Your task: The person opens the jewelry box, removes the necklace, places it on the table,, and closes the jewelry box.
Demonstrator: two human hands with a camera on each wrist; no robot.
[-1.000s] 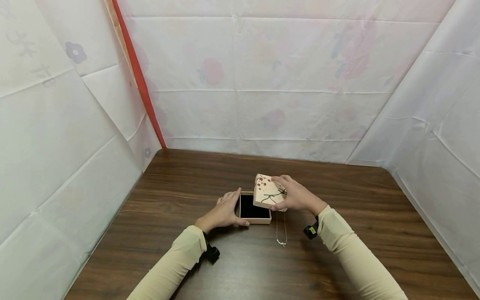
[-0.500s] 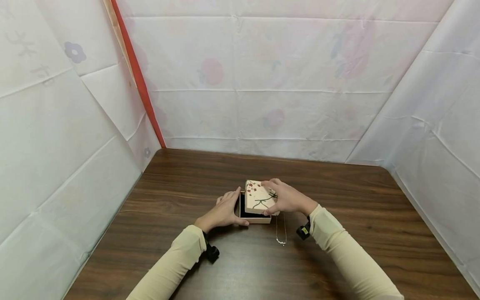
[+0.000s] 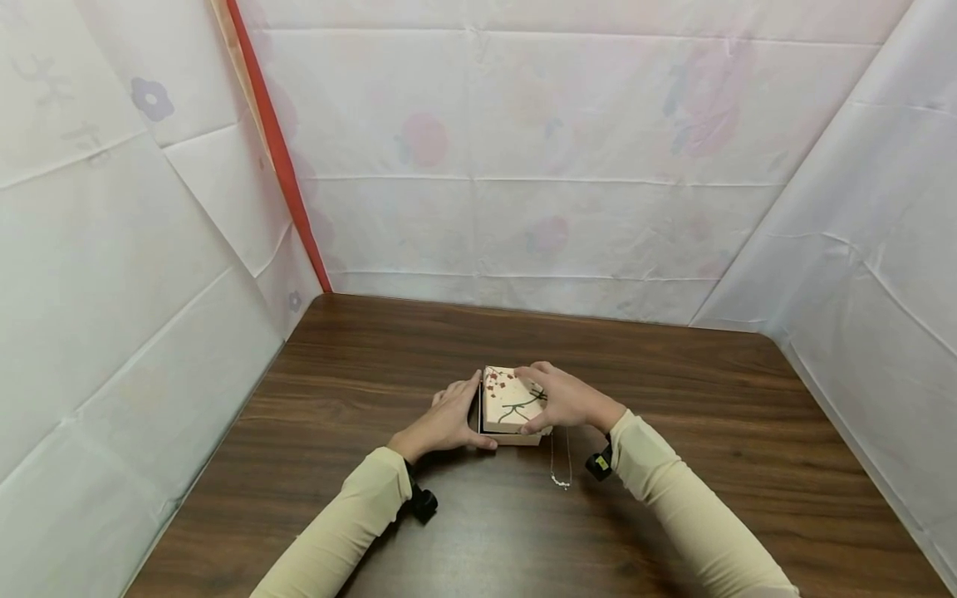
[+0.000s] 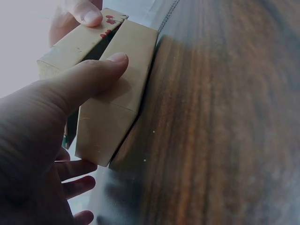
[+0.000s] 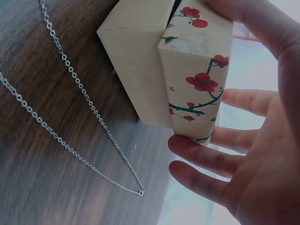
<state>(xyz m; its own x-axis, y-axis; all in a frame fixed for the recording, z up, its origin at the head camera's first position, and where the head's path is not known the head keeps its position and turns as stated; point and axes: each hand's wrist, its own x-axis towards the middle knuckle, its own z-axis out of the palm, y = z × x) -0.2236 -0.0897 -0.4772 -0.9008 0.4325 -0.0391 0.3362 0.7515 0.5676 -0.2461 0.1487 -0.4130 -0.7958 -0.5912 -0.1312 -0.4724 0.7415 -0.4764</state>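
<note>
A cream lid point(image 3: 508, 400) printed with red blossoms and dark green branches sits over its plain cream box base point(image 3: 517, 440). Between them, a dark gap shows in the left wrist view, where the lid's wall point(image 4: 70, 51) stands apart from the base point(image 4: 124, 75). My left hand point(image 3: 441, 422) grips the base on its left side, thumb on the front wall. On the lid's right side, my right hand point(image 3: 570, 399) holds it with thumb in front and fingers behind. A silver chain necklace point(image 3: 559, 482) lies on the table beside the box, its upper end hidden by my right hand.
The dark wood table point(image 3: 359, 357) extends around the box on all sides. White printed cloth point(image 3: 583, 149) hangs along its back and both sides, with a red strip point(image 3: 287, 174) at the left back corner.
My right hand has carried the lid left and down from the base's right side until it covers nearly all the dark interior. My left hand and the necklace have stayed put.
</note>
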